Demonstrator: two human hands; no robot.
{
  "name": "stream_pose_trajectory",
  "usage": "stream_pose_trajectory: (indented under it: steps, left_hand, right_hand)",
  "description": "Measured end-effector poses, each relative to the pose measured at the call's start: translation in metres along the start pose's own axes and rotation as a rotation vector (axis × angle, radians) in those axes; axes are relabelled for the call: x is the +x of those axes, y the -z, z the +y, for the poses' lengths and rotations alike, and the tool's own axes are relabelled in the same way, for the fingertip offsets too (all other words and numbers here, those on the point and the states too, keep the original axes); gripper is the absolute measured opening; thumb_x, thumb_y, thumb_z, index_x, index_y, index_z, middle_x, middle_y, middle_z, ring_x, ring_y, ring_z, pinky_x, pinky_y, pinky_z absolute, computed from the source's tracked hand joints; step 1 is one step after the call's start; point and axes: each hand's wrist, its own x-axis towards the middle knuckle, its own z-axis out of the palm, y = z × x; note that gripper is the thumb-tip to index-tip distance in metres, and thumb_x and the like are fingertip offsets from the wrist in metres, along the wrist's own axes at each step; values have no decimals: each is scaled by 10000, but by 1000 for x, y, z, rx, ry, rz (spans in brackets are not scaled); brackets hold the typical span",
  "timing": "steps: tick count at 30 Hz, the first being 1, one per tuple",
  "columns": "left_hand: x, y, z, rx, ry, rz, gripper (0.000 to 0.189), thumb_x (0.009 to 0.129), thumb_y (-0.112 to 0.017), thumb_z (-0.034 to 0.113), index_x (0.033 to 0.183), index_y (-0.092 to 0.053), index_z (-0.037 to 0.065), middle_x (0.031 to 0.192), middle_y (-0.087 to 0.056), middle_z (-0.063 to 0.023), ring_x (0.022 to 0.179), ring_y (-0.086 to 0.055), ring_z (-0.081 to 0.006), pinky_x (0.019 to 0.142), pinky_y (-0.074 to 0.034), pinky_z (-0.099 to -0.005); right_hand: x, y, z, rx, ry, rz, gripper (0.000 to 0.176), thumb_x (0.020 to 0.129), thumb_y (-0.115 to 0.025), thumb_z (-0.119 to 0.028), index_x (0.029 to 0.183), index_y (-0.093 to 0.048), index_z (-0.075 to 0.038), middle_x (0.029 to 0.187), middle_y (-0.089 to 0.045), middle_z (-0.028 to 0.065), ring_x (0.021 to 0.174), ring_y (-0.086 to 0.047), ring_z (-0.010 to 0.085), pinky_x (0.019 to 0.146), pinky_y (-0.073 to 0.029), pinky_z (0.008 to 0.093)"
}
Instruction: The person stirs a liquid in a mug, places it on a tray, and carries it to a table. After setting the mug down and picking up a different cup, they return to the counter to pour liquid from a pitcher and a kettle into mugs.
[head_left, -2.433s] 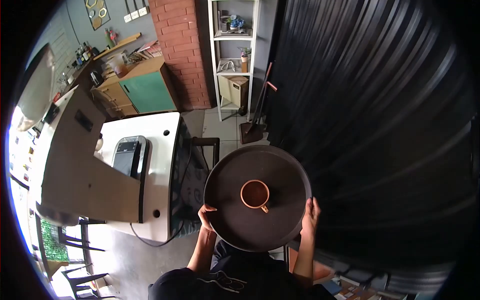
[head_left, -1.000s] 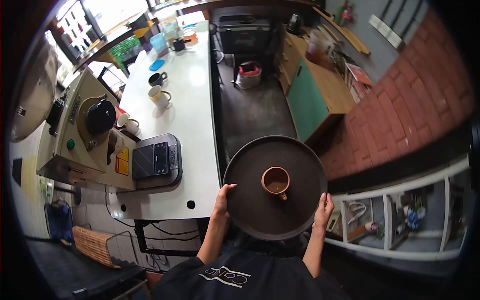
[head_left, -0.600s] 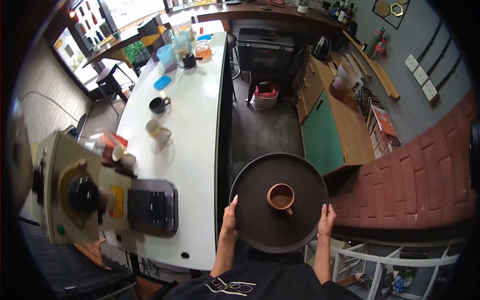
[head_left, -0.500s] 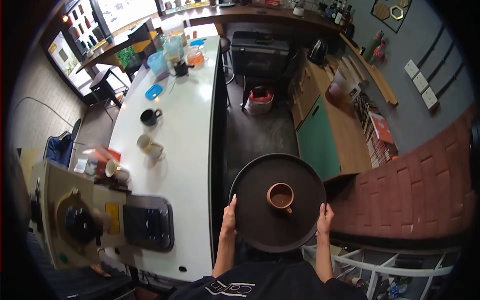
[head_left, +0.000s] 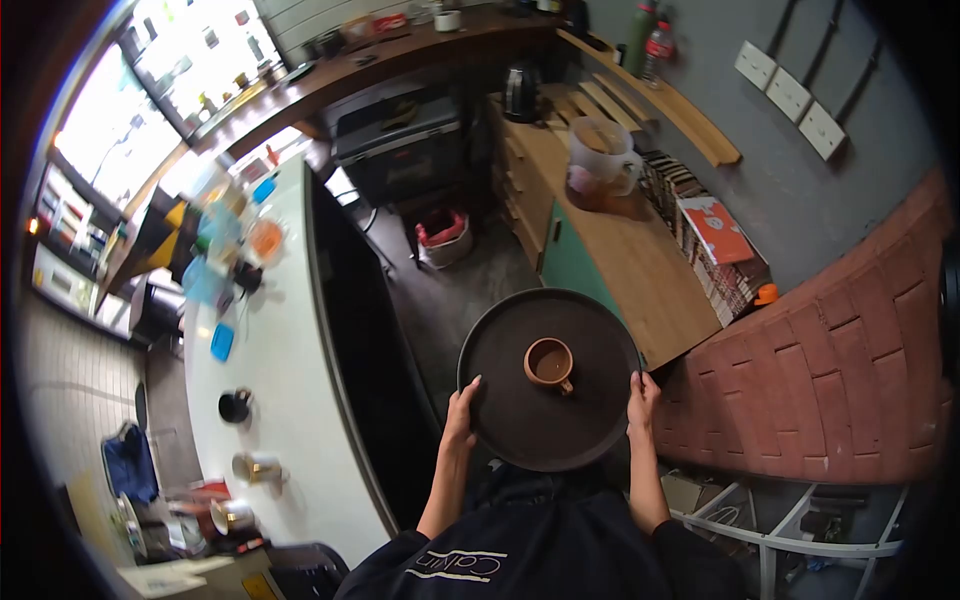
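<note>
I carry a round dark tray (head_left: 520, 430) level in front of my chest. My left hand (head_left: 461, 415) grips its left rim, thumb on top. My right hand (head_left: 642, 400) grips its right rim. A brown clay cup (head_left: 549, 363) with a brown drink stands upright near the tray's middle, its handle pointing toward me.
A long white counter (head_left: 270, 400) runs along my left with mugs, jugs and a blue lid. A wooden counter (head_left: 620, 250) with a green cabinet door, a pitcher and books lies ahead right. A brick pillar (head_left: 840, 370) stands right. A dark floor aisle (head_left: 440, 300) leads forward past a red bag.
The view has swung and moved forward along the aisle; the machine and the scale on the white counter have slid out of sight at the lower left. Both hands still hold the tray, cup unmoved.
</note>
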Motion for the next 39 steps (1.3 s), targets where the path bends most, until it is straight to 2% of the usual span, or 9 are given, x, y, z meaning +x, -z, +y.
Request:
stream_pose_trajectory:
  steps: [5,8,21,28,31,33,34,37,39]
  left_hand:
    - [102,-73,4,167,25,-38,481,947,-569,348,1220,-527,-45,1149,-618,-161,1035,-613,-260,878,-515,-393]
    - [163,-106,-4,214,91,-82,513,963,-547,342,1278,-471,-56,1211,-583,-182,1093,-584,-278,910,-501,-397]
    - [289,-209,-40,291,206,-165,441,977,-534,323,1233,-514,-35,1106,-625,-163,979,-618,-252,818,-532,-386]
    - [309,-230,-45,250,235,-169,407,971,-547,319,1158,-551,-42,1017,-646,-143,883,-635,-230,763,-546,-376]
    - [312,-244,-44,329,212,-111,414,969,-551,323,1155,-552,-47,1016,-644,-152,887,-634,-235,765,-547,-379]
    - [330,-237,-62,343,189,-148,455,964,-557,333,1195,-511,-57,1075,-618,-172,933,-619,-253,785,-543,-386]
    - [333,-234,-65,355,160,-177,502,959,-563,343,1234,-471,-67,1135,-593,-192,980,-605,-271,805,-539,-393]
    - [333,-240,-69,446,129,-65,620,944,-581,361,1336,-335,-51,1260,-504,-234,1092,-552,-305,843,-527,-400]
    - [332,-237,-56,435,202,-128,739,932,-596,366,1420,-187,-9,1346,-418,-272,1159,-512,-325,863,-517,-394]
  right_hand:
    - [84,-2,32,-93,-73,130,223,969,-519,-141,922,-547,75,776,-548,65,752,-442,113,698,-394,275]
    - [123,-3,52,-235,-105,376,297,955,-556,-195,1076,-624,68,1027,-652,214,987,-623,334,861,-467,405]
    - [219,32,91,-546,-87,406,175,874,-590,-100,892,-598,74,893,-609,244,890,-562,442,778,-429,485]
    - [224,28,70,-598,3,499,277,843,-619,-109,1081,-556,18,951,-589,210,976,-554,403,834,-419,480]
    - [217,14,26,-1097,34,510,374,812,-645,-100,1157,-523,-23,952,-568,185,997,-546,378,866,-411,472]
    - [213,11,25,-771,41,192,422,774,-680,-99,1165,-529,-44,902,-549,155,931,-554,336,843,-431,447]
    - [214,8,35,-617,58,73,431,809,-705,-94,1193,-515,-48,807,-528,74,684,-551,177,617,-460,310]
    - [214,-9,41,42,-306,-159,432,862,-694,-134,1235,-496,-40,767,-540,21,632,-525,81,555,-434,242]
    - [217,-23,43,-1,-268,-188,403,910,-645,-139,1262,-476,-37,725,-548,0,618,-527,56,541,-426,224]
